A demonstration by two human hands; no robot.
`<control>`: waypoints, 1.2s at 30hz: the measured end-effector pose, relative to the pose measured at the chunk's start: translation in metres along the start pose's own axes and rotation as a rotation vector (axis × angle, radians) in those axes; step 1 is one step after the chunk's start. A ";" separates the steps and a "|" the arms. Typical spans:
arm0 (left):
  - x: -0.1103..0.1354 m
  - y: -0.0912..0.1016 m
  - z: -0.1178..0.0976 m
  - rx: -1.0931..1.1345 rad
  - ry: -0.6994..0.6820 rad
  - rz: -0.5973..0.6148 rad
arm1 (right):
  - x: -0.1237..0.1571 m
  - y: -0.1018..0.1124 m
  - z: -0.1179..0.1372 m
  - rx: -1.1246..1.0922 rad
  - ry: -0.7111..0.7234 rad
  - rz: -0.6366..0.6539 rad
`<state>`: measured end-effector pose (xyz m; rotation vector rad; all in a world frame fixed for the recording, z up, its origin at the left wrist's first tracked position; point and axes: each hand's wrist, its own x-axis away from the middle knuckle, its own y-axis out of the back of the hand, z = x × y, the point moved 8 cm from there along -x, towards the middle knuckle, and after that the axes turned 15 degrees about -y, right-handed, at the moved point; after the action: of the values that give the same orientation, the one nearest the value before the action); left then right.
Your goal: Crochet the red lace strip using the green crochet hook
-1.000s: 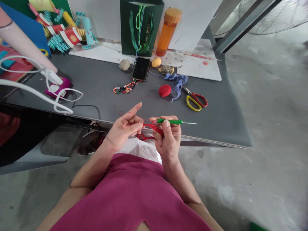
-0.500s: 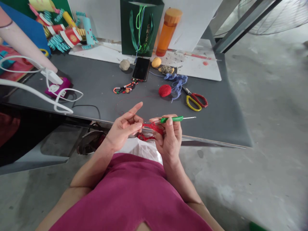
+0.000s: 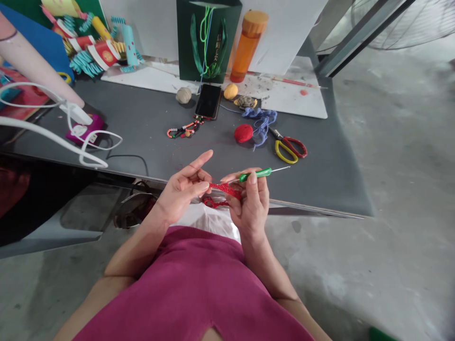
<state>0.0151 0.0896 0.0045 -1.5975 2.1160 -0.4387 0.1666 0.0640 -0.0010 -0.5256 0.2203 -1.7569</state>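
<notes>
In right grip (image 3: 251, 202), red crochet (image 3: 224, 190), green hook (image 3: 258, 174)

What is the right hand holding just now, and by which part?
The right hand holds a green-handled steel crochet hook by its green handle, between thumb and fingers, with a red crocheted strip at its fingertips.

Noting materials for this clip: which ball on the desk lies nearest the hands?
The red yarn ball, left of the scissors; the beige and yellow balls sit farther back, flanking the phone.
</notes>
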 end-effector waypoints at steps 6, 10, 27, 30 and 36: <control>0.000 0.001 0.001 -0.013 0.000 0.004 | 0.000 0.000 -0.001 0.029 -0.008 -0.010; 0.001 0.001 0.002 -0.009 0.008 0.009 | 0.001 0.000 -0.001 0.041 -0.011 0.006; 0.001 0.003 -0.002 -0.027 -0.013 0.010 | 0.002 -0.005 0.008 0.036 0.048 0.030; 0.001 0.003 -0.004 -0.030 -0.026 0.011 | 0.003 -0.007 0.009 0.014 0.049 0.030; 0.001 0.004 -0.004 -0.041 -0.017 0.004 | 0.003 -0.008 0.010 -0.001 0.031 0.054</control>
<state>0.0093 0.0897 0.0060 -1.6130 2.1281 -0.3813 0.1639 0.0645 0.0121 -0.4897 0.2551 -1.7137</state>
